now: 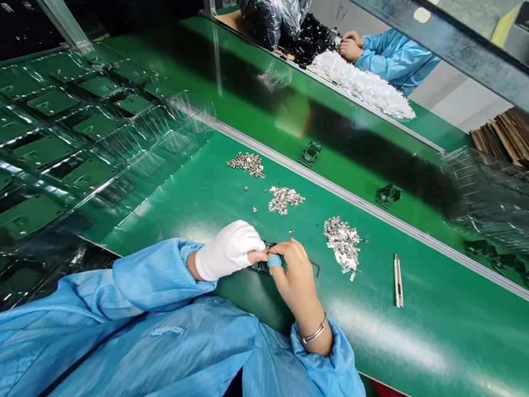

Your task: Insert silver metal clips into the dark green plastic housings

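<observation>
My left hand [232, 250], in a white glove with the thumb tip bare, is closed at the near left of the table. It grips a small black plastic part [262, 265], mostly covered by the fingers. My right hand [295, 275] meets it there, thumb and forefinger pinched over the same part. A blue finger cot [275, 260] covers a fingertip of that hand. Whatever is between the right fingertips is too small to make out. Just right of this hand lies a thin dark bent rod [317, 268]. Beyond the hands are piles of small metal pieces [285, 200].
Shiny metal clips [342, 243] and more small pieces [247, 164] lie in heaps. A utility knife [397, 281] rests at right. Clear plastic trays [64, 135] cover the left. Black parts [310, 153] sit beyond a metal rail [340, 190]. Across, another person's hands [351, 46] are at work.
</observation>
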The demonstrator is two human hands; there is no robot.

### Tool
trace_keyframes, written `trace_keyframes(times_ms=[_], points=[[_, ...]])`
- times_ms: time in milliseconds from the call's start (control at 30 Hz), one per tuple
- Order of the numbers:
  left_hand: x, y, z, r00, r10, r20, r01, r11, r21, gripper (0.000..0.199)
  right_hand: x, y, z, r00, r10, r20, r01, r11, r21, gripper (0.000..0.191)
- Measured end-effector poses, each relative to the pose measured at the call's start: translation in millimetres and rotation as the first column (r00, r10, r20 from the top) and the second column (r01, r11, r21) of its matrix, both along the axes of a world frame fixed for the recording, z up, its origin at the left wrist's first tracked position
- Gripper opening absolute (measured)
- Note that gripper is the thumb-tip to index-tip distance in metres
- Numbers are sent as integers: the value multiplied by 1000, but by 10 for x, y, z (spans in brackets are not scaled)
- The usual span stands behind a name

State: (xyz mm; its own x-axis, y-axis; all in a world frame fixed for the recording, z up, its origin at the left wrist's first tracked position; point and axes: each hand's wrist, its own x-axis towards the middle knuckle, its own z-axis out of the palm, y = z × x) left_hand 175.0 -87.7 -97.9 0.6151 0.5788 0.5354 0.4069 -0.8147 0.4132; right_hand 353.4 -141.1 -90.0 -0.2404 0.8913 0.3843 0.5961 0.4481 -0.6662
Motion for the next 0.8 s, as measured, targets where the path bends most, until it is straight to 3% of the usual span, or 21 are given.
trace_keyframes(times_ms=[133,233,333,433,800], points=[[-48,56,-52,979,93,179,-46,966,-253,43,42,68,-3,992,-119,-47,117,992,-45,11],[-18,79,-157,988,66,143,17,857,-514,28,55,105,-63,992,-90,90,96,994,-56,13],[28,83,-247,993,44,112,41,753,-657,26,26,111,-141,972,-63,228,76,996,-49,15],[46,81,-273,992,45,117,50,714,-698,26,-5,104,-186,967,-67,248,77,997,-31,14],[53,86,-281,990,71,125,40,702,-711,26,-107,60,-116,860,-137,492,89,989,119,14]])
